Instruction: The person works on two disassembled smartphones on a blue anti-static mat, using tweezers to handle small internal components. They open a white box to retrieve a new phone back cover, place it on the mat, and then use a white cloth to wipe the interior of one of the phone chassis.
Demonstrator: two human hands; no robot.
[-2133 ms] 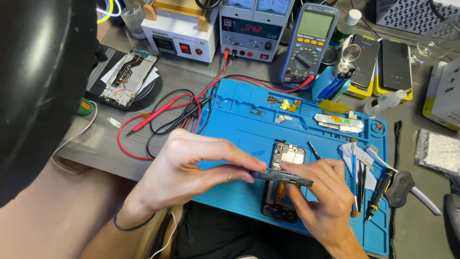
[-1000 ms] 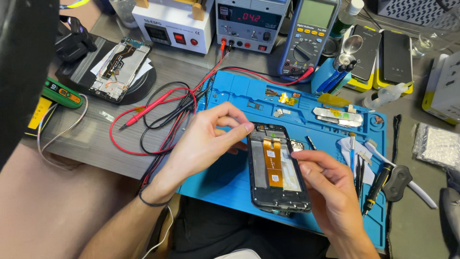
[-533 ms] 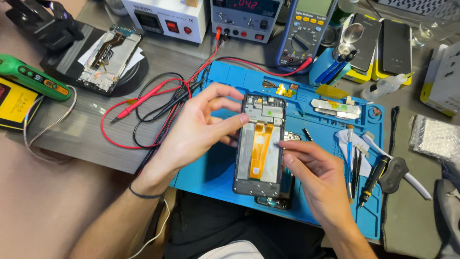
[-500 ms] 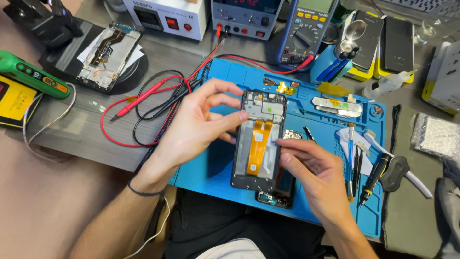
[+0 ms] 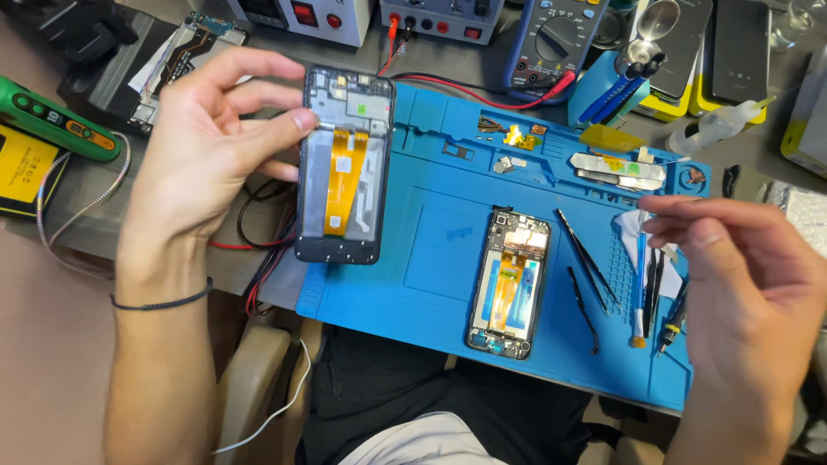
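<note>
My left hand (image 5: 207, 138) holds a phone screen frame (image 5: 343, 164) upright above the left edge of the blue repair mat (image 5: 448, 250); its inner side faces me, with an orange flex cable down the middle. A second opened phone body (image 5: 510, 284) lies flat on the mat, nothing touching it. Over the mat's right side my right hand (image 5: 741, 284) hovers with fingers curled and fingertips pinched near a blue-handled tool (image 5: 641, 284); I cannot tell whether it holds anything.
Black tweezers (image 5: 587, 267) and several small tools lie on the mat's right part. A multimeter (image 5: 551, 43), bench supplies, red and black leads (image 5: 258, 232), a green tool (image 5: 52, 120) and another opened phone (image 5: 185, 47) surround the mat.
My left hand lifted the screen frame off the phone body and carried it left. The phone body now lies alone on the mat. My right hand moved away to the right.
</note>
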